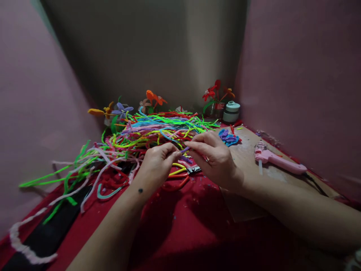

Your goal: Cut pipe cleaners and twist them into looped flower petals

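A short purple pipe cleaner point(186, 159) is pinched between my two hands over the red cloth. My left hand point(159, 160) has thumb and fingers pressed together on its left part. On its upper right part, my right hand point(213, 156) closes its thumb and fingertips, which hide some of it. Just beneath the hands lie pliers point(177, 175) with yellow and red handles. Behind them spreads a large heap of fuzzy pipe cleaners point(152, 128) in green, pink, blue, yellow and red.
A pink glue gun point(278, 160) rests on a brown board point(245, 150) at the right, near blue and purple looped pieces point(228, 138). Pipe-cleaner flowers point(153, 98) and a lidded jar point(231, 112) stand at the back. A black strip point(53, 229) lies front left.
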`<state>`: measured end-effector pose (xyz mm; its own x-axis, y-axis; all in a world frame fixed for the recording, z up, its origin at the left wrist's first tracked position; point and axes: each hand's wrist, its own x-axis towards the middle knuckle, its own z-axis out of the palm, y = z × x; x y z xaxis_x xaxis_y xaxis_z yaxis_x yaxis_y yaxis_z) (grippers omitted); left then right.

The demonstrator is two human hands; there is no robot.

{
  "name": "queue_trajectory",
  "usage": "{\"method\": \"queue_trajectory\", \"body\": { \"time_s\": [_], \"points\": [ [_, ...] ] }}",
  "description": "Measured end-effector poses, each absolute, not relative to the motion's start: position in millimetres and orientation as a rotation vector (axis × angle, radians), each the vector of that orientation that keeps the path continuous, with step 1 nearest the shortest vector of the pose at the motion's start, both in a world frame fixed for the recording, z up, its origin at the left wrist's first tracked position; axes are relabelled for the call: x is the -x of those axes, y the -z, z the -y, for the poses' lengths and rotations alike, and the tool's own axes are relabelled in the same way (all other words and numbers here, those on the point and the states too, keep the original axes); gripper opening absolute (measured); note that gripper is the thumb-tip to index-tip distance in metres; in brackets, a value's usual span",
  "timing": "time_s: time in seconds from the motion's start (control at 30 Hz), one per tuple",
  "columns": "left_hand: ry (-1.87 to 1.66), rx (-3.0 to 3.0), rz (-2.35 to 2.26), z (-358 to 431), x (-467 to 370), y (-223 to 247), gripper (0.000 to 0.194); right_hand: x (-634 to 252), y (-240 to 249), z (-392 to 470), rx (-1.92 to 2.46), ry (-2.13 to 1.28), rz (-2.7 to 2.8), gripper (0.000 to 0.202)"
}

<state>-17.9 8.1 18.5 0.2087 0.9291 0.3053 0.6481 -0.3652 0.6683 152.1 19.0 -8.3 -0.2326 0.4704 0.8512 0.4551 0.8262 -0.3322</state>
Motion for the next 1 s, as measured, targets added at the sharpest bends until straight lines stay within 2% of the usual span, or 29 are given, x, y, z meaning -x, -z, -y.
{"method": "queue_trajectory", "body": {
  "time_s": [0.1,0.2,0.4,0.47,0.87,1.0],
  "points": [
    [-0.942,-2.116,-1.401,-6,17,-20,0.02,-155,7,-23,0.676,0.136,2.011,0.016],
    [-0.937,-2.051,-1.389,-5,14,-22,0.02,-155,10,-25,0.779,-0.003,2.036,0.018],
    [-1.015,-1.871,-1.449,-6,12,-23,0.018,-153,5,-20,1.007,-1.063,1.84,0.02],
    [-1.046,-1.855,-1.472,-6,13,-24,0.018,-153,0,-20,0.999,-1.253,1.778,0.021],
    [-1.032,-1.877,-1.379,-9,19,-21,0.018,-154,6,-26,0.824,-1.53,1.783,0.022],
    [-1.069,-1.845,-1.404,-7,14,-23,0.018,-152,4,-24,0.877,-1.51,1.751,0.02]
  ]
}}
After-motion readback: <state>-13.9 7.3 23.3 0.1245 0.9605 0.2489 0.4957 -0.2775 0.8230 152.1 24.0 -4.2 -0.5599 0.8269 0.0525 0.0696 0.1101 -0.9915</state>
